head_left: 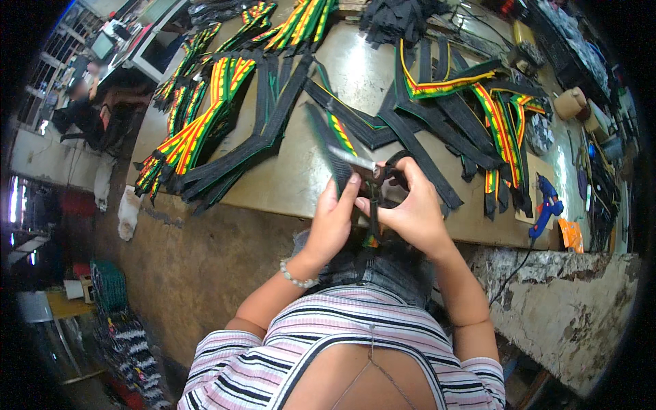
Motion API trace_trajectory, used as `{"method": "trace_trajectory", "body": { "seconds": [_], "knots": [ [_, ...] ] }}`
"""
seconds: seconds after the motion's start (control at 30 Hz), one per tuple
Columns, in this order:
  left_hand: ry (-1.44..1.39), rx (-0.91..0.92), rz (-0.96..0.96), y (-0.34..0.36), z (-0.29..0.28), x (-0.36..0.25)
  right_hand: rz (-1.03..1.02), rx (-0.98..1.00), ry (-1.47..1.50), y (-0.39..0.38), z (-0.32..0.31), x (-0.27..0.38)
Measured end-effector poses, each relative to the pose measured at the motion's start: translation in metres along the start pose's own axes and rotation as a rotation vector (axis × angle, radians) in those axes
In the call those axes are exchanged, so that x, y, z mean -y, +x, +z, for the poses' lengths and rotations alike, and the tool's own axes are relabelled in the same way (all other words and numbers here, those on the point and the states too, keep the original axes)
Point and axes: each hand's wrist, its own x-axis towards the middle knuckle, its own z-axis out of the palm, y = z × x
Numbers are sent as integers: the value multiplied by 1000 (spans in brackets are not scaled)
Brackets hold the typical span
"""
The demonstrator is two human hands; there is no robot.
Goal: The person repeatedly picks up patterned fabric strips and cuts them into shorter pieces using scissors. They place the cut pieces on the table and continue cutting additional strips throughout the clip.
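Over the near edge of the table [266, 195], my left hand [331, 224] pinches a long black fabric strip [326, 145] with a coloured edge. My right hand [415, 208] has its fingers through the black handles of a pair of scissors [357, 160]. The metal blades point left, across and close to the strip just above my left fingertips. Whether they touch the fabric, I cannot tell. Part of the strip hangs below my hands, in front of my lap. Black V-shaped strips [355, 126] lie just beyond my hands.
Yellow, red and green strips [205, 126] lie bundled at the left. More black and striped pieces [502, 130] are heaped at the right, near a blue glue gun [545, 208] and an orange packet [570, 236]. A black pile [400, 20] sits at the back. Another person [82, 113] sits far left.
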Motion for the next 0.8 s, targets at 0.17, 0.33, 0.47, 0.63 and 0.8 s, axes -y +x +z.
{"method": "trace_trajectory", "body": {
  "seconds": [0.17, 0.33, 0.47, 0.63, 0.8],
  "knots": [
    [253, 33, 71, -12, -2, -37, 234, -17, 299, 19, -2, 10],
    [544, -234, 579, 0, -14, -97, 196, 314, 748, 32, -60, -6],
    [963, 144, 496, 0, -2, -108, 164, 517, 376, 30, -81, -32],
    [801, 396, 350, -11, 6, -92, 236, 405, 8, 28, -60, -8],
    [735, 626, -13, -8, -18, -85, 293, -37, 302, 14, -36, 13]
  ]
}}
